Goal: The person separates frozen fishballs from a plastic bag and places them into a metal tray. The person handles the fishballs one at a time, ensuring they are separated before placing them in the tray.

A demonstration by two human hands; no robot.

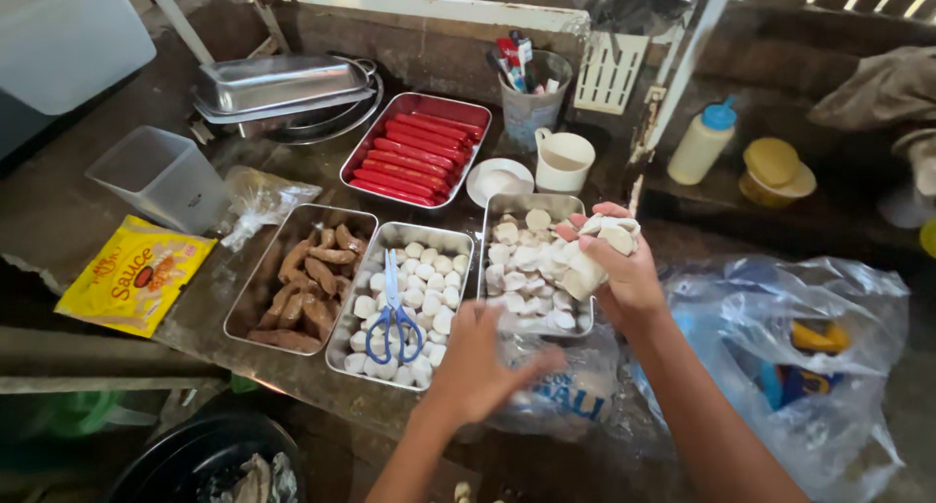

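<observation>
My right hand [624,269] is raised over a steel tray [506,205] of flat white pieces and grips a handful of those white pieces [597,250]. My left hand [483,352] reaches down, fingers curled, onto a clear printed plastic bag [565,401] lying at the tray's near edge; whether it grips the bag is unclear. To the left, blue-handled scissors [394,313] lie on a steel tray of white balls [450,238]. Further left is a tray of brown sausages [252,298], and behind is a tray of red sausages [414,150].
A yellow sauce packet [136,274] and a clear plastic tub [161,176] sit at the left. Steel lidded pans [278,89], a white cup [564,160], a small dish [499,179], a squeeze bottle [704,140] and a large plastic bag [780,357] surround the trays. A black basin [200,459] sits below.
</observation>
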